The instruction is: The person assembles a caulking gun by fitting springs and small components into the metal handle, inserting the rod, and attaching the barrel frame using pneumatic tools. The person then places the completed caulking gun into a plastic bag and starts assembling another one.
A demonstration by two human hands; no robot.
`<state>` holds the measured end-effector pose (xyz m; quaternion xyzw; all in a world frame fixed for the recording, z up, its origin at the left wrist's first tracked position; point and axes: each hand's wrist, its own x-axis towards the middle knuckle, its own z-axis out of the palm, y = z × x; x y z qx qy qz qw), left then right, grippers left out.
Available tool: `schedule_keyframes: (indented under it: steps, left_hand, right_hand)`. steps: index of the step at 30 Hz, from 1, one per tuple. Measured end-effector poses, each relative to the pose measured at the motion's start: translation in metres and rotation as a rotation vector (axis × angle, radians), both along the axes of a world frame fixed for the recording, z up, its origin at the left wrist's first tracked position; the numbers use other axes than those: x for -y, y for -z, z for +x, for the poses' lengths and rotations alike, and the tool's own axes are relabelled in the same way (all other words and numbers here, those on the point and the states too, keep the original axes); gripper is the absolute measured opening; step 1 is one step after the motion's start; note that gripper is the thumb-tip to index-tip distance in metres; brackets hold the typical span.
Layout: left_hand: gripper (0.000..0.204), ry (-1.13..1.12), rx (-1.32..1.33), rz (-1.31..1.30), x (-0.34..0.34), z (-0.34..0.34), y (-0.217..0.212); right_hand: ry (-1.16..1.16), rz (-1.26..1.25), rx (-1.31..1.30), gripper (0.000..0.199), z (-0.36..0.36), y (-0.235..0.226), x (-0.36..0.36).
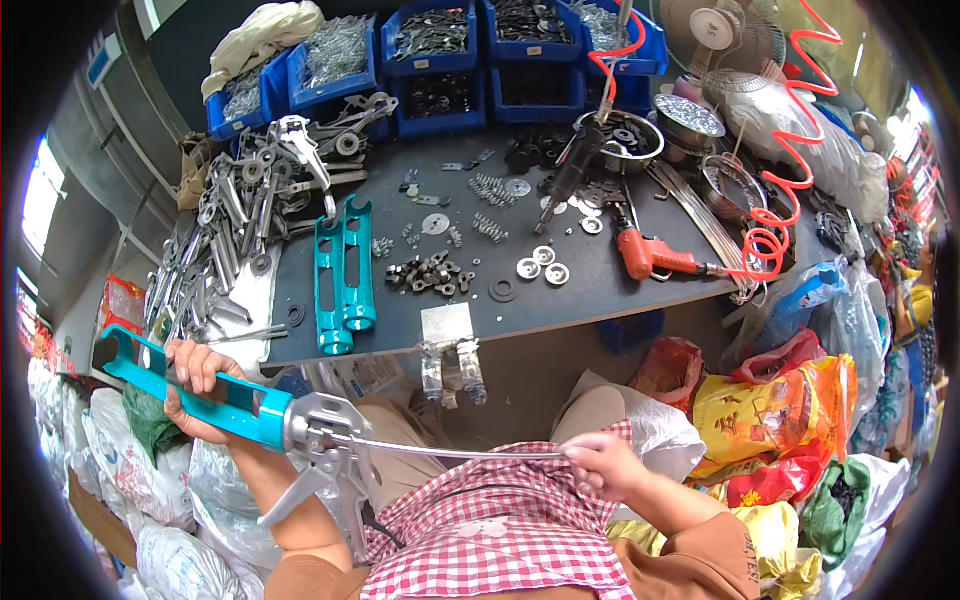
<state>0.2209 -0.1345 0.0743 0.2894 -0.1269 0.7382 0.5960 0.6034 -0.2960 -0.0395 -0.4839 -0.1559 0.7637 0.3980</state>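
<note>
two teal frames [343,275] on table, one caulking gun [250,410], one red power tool [650,255]

The left hand [195,385] is raised at the person's left side, fingers curled over in a closed grip, forearm rising from the lower edge. The right hand [600,465] sits lower near the lap, fingertips pinched together, elbow bent.

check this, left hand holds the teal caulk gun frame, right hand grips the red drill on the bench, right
Not quite. In the head view the right hand pinches the end of the gun's rod; the red drill lies untouched on the bench. The left hand does hold the teal caulk gun frame.
</note>
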Motion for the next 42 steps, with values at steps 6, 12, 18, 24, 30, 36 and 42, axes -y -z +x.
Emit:
schedule_keyframes:
  steps: [6,12,18,24,30,36,42]
  left_hand:
    - [0.034,-0.027,-0.021,0.025,0.003,-0.016,0.002]
    - [0.037,0.036,-0.009,0.012,0.001,-0.002,0.023]
    - [0.035,-0.013,-0.214,-0.141,0.014,0.07,0.04]
    - [0.037,0.068,-0.349,-0.16,0.003,0.094,0.039]
    - [0.036,0.145,-0.376,-0.211,0.001,0.107,0.043]
    - [0.037,0.193,-0.352,-0.269,-0.001,0.117,0.049]
    - [0.036,0.187,-0.364,-0.209,0.0,0.122,0.05]
  right_hand:
    - [-0.131,-0.214,-0.444,0.003,-0.018,0.028,0.008]
    - [-0.012,0.044,-0.001,0.009,-0.031,0.008,-0.014]
    - [0.001,-0.006,-0.382,0.017,-0.092,0.011,-0.019]
    - [0.21,0.14,-0.256,0.029,-0.103,0.033,-0.019]
    - [0.286,0.199,-0.236,0.033,-0.104,0.036,-0.011]
    - [0.358,0.269,-0.144,0.032,-0.109,0.037,-0.011]
    - [0.438,0.196,-0.205,0.03,-0.119,0.016,-0.019]
